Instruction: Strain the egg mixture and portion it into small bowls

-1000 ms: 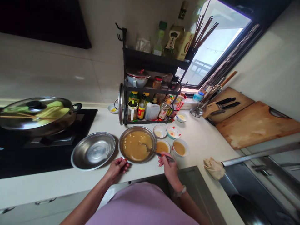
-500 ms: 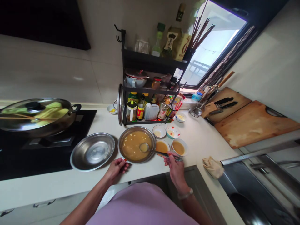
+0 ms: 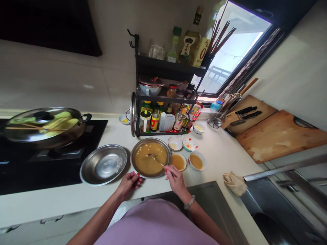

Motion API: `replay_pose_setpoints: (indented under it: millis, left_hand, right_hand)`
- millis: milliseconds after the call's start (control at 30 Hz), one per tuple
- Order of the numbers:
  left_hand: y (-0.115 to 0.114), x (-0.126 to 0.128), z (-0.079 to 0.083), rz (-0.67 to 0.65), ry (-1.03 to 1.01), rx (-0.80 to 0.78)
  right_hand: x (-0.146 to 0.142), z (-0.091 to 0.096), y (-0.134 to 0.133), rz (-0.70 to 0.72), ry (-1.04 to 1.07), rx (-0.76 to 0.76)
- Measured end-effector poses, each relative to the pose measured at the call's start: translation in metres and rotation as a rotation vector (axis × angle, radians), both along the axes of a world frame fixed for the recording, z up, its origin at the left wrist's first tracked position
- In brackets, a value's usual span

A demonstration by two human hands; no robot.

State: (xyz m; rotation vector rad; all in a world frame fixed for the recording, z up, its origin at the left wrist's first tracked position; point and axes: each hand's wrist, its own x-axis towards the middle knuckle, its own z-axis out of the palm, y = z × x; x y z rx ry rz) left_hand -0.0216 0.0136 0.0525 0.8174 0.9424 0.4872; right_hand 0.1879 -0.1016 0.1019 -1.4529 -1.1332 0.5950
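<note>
A round metal basin (image 3: 132, 162) of thin brown liquid with pale bits sits on the counter in front of me. My left hand (image 3: 130, 182) pinches its near-left rim, thumb uppermost. In my right hand (image 3: 176, 179) is the handle of a metal ladle (image 3: 160, 163), held above the basin's right edge. The ladle's bowl dips into the liquid and is mostly hidden by it. Just right of the basin stand a bowl of brown sauce (image 3: 178, 162) and a white bowl of similar liquid (image 3: 196, 161).
An empty metal basin (image 3: 103, 165) lies to the left, beside a lidded pan (image 3: 46, 127) on the black stove. Behind stands a black rack (image 3: 168, 98) of bottles. Small bowls (image 3: 175, 144) sit near it. At right are cutting boards (image 3: 278, 136), a cloth (image 3: 234, 183) and a sink.
My right hand has moved left, closer to the basin. The ladle's bowl, earlier holding liquid near the surface, has shifted left and dipped in. My left hand stays at the rim.
</note>
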Motion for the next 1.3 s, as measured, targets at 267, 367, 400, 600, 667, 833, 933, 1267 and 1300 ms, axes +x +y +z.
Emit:
replay_pose_setpoints:
  millis: [267,367,400,600,667,833,933,1267,1300]
  left_hand:
    - [-0.001,0.002,0.003,0.012,0.027,-0.015]
    - [-0.001,0.002,0.003,0.022,0.035,-0.012]
    - [-0.001,0.002,0.003,0.025,0.035,-0.01]
    - [0.0,0.001,0.004,0.002,0.025,-0.014]
    - [0.0,0.001,0.005,-0.003,0.023,-0.014]
    - [0.0,0.0,0.003,-0.001,0.015,-0.021]
    - [0.0,-0.001,0.002,0.003,0.011,-0.013]
    - [0.001,-0.001,0.001,-0.015,0.017,-0.017]
    - [0.002,-0.002,0.001,-0.017,0.016,-0.017]
  right_hand:
    - [-0.006,-0.006,0.009,-0.195,0.39,-0.096]
    - [0.0,-0.003,0.005,-0.252,0.441,-0.072]
    - [0.003,-0.002,0.004,-0.268,0.446,-0.063]
    - [0.014,0.004,-0.007,-0.352,0.439,-0.03]
    - [0.017,0.005,-0.011,-0.377,0.415,-0.028]
    - [0.023,0.012,-0.018,-0.44,0.462,0.019]
    - [0.027,0.02,-0.022,-0.461,0.539,0.04]
    - [0.079,0.048,-0.071,-0.644,0.477,0.115]
    - [0.086,0.051,-0.078,-0.693,0.478,0.124]
